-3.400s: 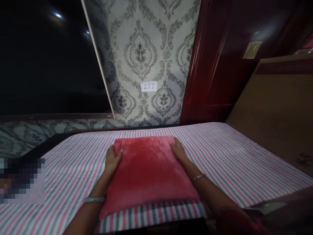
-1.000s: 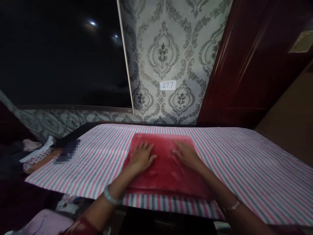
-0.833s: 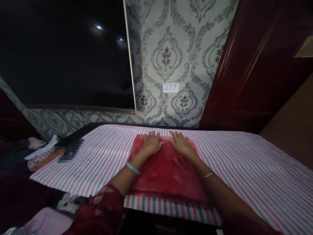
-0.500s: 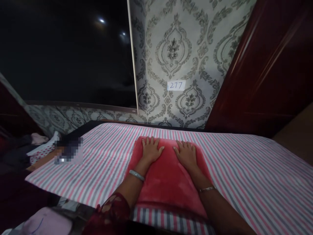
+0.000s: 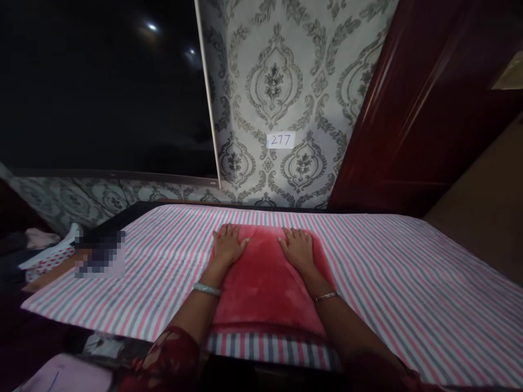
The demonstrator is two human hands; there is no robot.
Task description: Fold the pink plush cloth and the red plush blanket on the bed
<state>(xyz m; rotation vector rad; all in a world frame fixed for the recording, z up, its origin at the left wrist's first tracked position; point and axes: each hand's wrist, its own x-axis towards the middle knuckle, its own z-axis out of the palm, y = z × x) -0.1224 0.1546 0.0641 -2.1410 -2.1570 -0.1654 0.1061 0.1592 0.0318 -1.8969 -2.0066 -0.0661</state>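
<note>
A red plush cloth [image 5: 265,288], seemingly folded into a rough rectangle, lies flat on a pink, grey and white striped sheet [image 5: 392,272]. My left hand [image 5: 229,243] rests palm down near its far left corner, fingers spread. Near the far right corner, my right hand [image 5: 298,247] presses on the same cloth, also palm down with the fingers apart. Neither hand grips anything. A pale bangle circles the left wrist and a thin metal one the right.
A large dark screen [image 5: 102,92] stands behind at the left. Patterned wallpaper carries a paper label [image 5: 280,140] reading 277. At right is a dark red wooden panel [image 5: 392,125]. A blurred-out object [image 5: 100,255] sits at the sheet's left end, and a pink item [image 5: 67,375] lies below.
The whole view has shifted, so the scene sits a little further left in the picture. Both hands stay flat on the red cloth, slightly closer to its far edge corners.
</note>
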